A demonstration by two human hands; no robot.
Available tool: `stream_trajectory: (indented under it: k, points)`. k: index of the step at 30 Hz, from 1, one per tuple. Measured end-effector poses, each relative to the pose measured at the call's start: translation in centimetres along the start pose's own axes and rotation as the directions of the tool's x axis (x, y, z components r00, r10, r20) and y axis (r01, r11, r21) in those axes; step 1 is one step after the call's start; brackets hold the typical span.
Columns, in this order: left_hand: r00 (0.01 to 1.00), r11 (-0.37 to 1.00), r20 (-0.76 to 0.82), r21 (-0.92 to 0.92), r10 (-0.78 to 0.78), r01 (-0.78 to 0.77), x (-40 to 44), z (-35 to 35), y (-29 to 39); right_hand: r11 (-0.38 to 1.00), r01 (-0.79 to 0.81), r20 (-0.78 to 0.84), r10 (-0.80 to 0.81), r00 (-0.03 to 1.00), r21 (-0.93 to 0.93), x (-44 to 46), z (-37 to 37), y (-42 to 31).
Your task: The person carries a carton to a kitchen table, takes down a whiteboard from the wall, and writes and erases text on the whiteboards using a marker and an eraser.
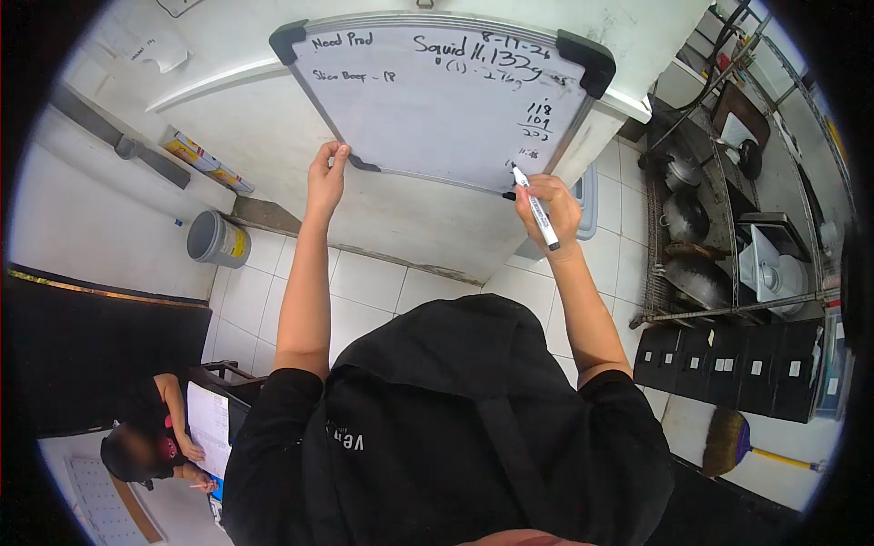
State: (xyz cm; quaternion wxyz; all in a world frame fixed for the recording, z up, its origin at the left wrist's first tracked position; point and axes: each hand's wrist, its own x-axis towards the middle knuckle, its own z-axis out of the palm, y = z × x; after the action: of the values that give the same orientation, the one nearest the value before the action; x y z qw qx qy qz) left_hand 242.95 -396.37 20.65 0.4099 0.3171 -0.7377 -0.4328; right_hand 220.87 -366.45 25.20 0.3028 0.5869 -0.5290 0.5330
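A whiteboard [428,118] with a grey frame and black corner pieces hangs on the wall in front of me. Handwritten notes and figures in black cover its top and right side. At its lower left edge, my left hand [327,177] grips the frame. My right hand [552,211] is closed around a white whiteboard marker [535,211] with a black tip. The tip is at the board's lower right, just beneath small written figures. Something black, perhaps the marker's cap, shows beside the right fingers at the lower frame.
To the right, metal shelving [728,305] holds pans, above black drawers [728,369]. A broom [728,443] is at the lower right. A grey bucket [218,240] stands on the left. At lower left, another person [150,446] sits with an open notebook [208,428].
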Motion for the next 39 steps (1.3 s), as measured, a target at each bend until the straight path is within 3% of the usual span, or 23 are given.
stream_trajectory:
  k: [16,19,23,39]
  points:
    - [1.000,1.000,-0.013,-0.012,-0.004,0.004,0.1,0.1,0.0,0.998,-0.056,-0.030,0.057,0.998,0.041,-0.5,-0.8,0.3]
    - [0.994,0.994,0.009,-0.010,-0.106,0.106,-0.1,-0.2,0.8,0.999,-0.041,-0.028,0.042,0.999,0.016,-0.2,-0.8,0.1]
    - [0.991,0.991,0.020,-0.023,-0.131,0.132,-0.3,-0.2,1.3,1.000,-0.017,0.002,0.017,1.000,-0.025,0.2,-0.9,-0.2]
    - [0.996,0.996,0.011,-0.009,-0.091,0.091,-0.1,-0.3,1.2,0.998,-0.053,0.005,0.053,0.999,0.021,-0.1,-0.9,-0.2]
